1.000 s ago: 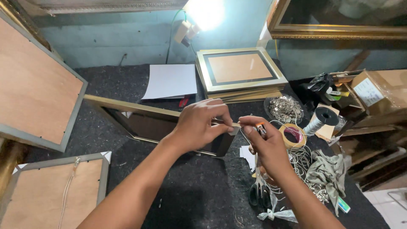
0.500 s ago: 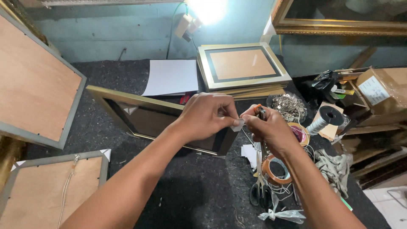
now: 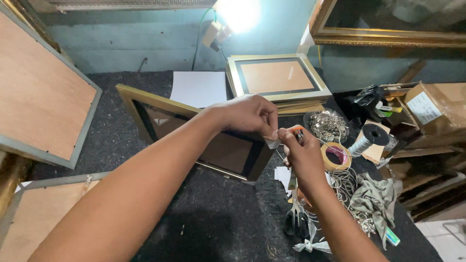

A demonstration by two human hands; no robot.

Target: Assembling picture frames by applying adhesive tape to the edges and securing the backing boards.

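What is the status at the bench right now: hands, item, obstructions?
Left hand and right hand pinching a small pale strip together. Held above gold frame. Nothing between them.

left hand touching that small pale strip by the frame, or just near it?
Touching. The head view shows the left hand pinching the small pale strip at its fingertips, no gap; the right hand meets it too.

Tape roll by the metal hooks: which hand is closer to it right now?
Right. The right hand sits just left of the tape roll, nearly beside it. The left hand is farther left and higher, over the gold frame, pinching a small strip.
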